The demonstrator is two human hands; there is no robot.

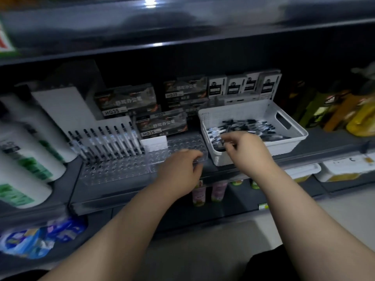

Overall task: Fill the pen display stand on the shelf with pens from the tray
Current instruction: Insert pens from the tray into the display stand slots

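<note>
Several white bottles (30, 155): lie at the far left of the shelf (142, 197), beside the work but apart from it.
Pen display stand (113, 171): clear and full of holes, two blocks side by side on the near part of the shelf; most holes are bare, so the filling looks barely begun.
Standing pens (109, 138): one tilted row in the left block's far holes, likely started at the back so that later reaches do not knock them.
Pen boxes (160, 124): stacked behind the stand, towards the far wall.
Left hand (182, 165): fingers curled round the near right edge of the right block, gripping it, probably so the light stand does not slide.
Tray (284, 147): white, just right of the stand, which keeps each carry short.
Loose pens (253, 128): heaped flat inside it.
Right hand (243, 147): reaches into the near left corner of the tray, fingertips pinched on some of the pens there; blur hides how many.
Coloured bottles (357, 118): far right, blurred.
</note>
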